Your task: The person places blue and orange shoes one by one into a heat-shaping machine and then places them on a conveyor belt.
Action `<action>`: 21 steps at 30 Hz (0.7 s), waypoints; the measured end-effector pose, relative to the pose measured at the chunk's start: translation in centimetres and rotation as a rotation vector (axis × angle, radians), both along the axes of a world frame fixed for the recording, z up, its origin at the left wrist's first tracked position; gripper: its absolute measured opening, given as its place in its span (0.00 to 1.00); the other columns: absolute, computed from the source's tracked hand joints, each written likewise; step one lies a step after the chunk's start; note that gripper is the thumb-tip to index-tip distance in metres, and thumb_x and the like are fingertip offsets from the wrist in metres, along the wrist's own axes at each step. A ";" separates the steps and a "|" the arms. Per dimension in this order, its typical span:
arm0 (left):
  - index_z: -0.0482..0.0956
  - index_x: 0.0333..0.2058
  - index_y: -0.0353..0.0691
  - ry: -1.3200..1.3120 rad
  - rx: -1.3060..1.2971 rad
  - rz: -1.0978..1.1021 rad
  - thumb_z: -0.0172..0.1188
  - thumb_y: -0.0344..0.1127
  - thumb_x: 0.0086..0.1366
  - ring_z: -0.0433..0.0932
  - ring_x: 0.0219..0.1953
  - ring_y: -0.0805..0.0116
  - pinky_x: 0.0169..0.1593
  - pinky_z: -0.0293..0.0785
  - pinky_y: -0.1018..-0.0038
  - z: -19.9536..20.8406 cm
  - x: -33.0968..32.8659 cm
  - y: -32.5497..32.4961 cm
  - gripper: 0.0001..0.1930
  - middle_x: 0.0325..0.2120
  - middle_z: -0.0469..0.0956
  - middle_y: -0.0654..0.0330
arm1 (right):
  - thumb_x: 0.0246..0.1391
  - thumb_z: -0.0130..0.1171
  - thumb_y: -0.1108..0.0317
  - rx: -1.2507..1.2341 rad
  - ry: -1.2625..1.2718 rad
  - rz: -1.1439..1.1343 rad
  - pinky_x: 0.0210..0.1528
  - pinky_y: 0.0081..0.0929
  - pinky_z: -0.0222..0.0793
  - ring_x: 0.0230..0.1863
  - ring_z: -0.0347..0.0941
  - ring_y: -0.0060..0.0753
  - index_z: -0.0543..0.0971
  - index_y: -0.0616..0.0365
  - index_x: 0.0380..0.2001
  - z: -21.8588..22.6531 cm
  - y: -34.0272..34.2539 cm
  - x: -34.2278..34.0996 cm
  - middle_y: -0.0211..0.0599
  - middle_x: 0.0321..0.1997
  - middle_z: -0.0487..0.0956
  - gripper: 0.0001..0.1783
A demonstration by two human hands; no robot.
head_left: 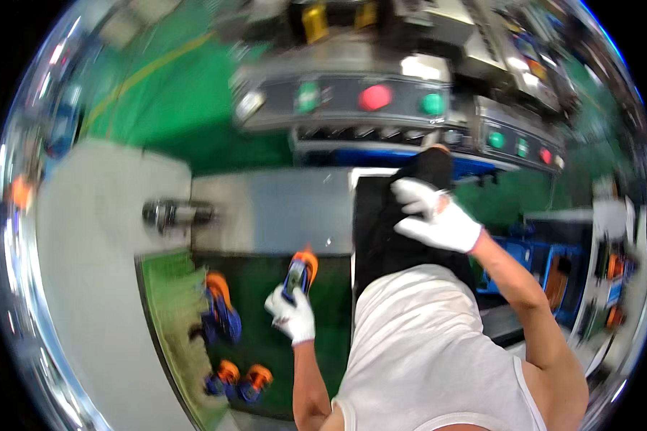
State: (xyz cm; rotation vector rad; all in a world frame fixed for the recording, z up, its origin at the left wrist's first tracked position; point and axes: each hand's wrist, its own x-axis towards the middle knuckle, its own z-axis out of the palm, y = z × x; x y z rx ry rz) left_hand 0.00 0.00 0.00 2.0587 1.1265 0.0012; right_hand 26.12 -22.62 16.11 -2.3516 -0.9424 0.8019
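Observation:
My left hand point(292, 315), in a white glove, grips an oblong blue-and-orange item point(302, 271) by its near end. That item has a dark middle and an orange rim; blur hides its exact kind. To the left, on a green surface, lie similar blue-and-orange pieces: a larger one point(223, 309) and two smaller ones point(227, 376) point(254, 383) nearer me. My right hand point(435, 215), also gloved in white, is raised over my dark trousers, its fingers apart and nothing in them.
Ahead stands a machine with a grey control panel point(338, 102) bearing red and green buttons. A second button panel point(519, 138) is to its right. A grey table point(86, 280) fills the left, with a dark cylindrical fitting point(174, 215) at its edge. Blue crates point(559, 280) stand at right.

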 end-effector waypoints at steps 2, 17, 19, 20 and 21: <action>0.82 0.38 0.34 -0.175 -0.024 -0.173 0.64 0.30 0.64 0.80 0.45 0.47 0.52 0.76 0.56 -3.1 3.1 7.2 0.07 0.40 0.80 0.48 | 0.55 0.69 0.52 -0.016 -0.024 -0.213 0.65 0.46 0.73 0.62 0.75 0.60 0.72 0.65 0.63 1.2 4.5 -0.7 0.59 0.64 0.75 0.39; 0.80 0.50 0.38 -0.911 0.290 -1.782 0.73 0.26 0.55 0.81 0.48 0.49 0.52 0.79 0.61 29.1 41.0 -11.8 0.22 0.48 0.81 0.48 | 0.51 0.74 0.41 0.540 -0.230 -0.713 0.39 0.40 0.79 0.37 0.83 0.49 0.83 0.55 0.48 -0.2 -8.3 5.8 0.41 0.38 0.86 0.31; 0.78 0.54 0.37 -1.067 0.394 -1.694 0.73 0.26 0.57 0.80 0.54 0.52 0.56 0.78 0.59 30.7 47.1 -17.5 0.25 0.55 0.78 0.48 | 0.52 0.74 0.41 0.817 -0.054 -1.009 0.33 0.37 0.76 0.30 0.82 0.39 0.82 0.56 0.54 -2.0 -12.4 3.3 0.39 0.38 0.86 0.36; 0.77 0.56 0.37 -1.053 0.388 -1.629 0.72 0.28 0.60 0.78 0.57 0.53 0.58 0.77 0.59 30.1 50.8 -19.7 0.25 0.57 0.77 0.49 | 0.53 0.74 0.44 0.677 0.218 -1.121 0.34 0.37 0.77 0.30 0.81 0.35 0.80 0.57 0.57 -1.4 -14.8 2.3 0.38 0.39 0.86 0.36; 0.76 0.59 0.36 -1.037 0.375 -1.553 0.70 0.29 0.62 0.77 0.60 0.54 0.60 0.76 0.59 28.6 55.2 -21.6 0.25 0.58 0.76 0.49 | 0.54 0.74 0.48 0.507 0.493 -1.208 0.34 0.36 0.77 0.31 0.81 0.31 0.79 0.58 0.60 -0.4 -17.2 1.6 0.37 0.41 0.86 0.36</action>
